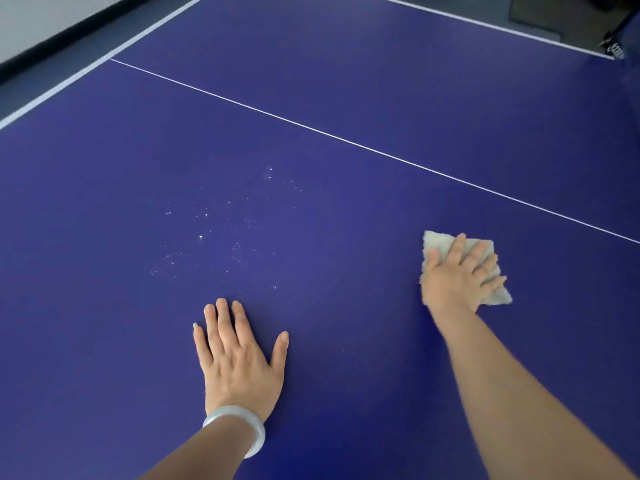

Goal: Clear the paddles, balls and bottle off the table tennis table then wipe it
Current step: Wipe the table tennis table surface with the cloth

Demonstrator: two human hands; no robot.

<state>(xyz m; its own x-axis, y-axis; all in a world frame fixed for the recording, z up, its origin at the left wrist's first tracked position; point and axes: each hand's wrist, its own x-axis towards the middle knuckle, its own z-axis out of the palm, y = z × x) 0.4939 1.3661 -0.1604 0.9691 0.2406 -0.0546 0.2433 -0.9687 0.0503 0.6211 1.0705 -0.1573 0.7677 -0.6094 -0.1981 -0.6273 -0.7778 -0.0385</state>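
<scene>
The blue table tennis table [311,98] fills the view, crossed by a thin white centre line. My right hand [457,275] presses flat, fingers spread, on a pale beige cloth [438,242] lying on the table at the right. My left hand [235,358] rests flat on the table surface at the lower middle, fingers straight, with a pale bangle on the wrist. A patch of small white specks [221,230] lies on the table ahead of my left hand. No paddle, ball or bottle shows.
The table's white-edged border [69,81] runs along the upper left, with dark floor and a pale wall beyond. At the far right corner a dark blue net post or clamp [620,46] stands at the table edge. A dark mat [536,19] lies on the floor behind.
</scene>
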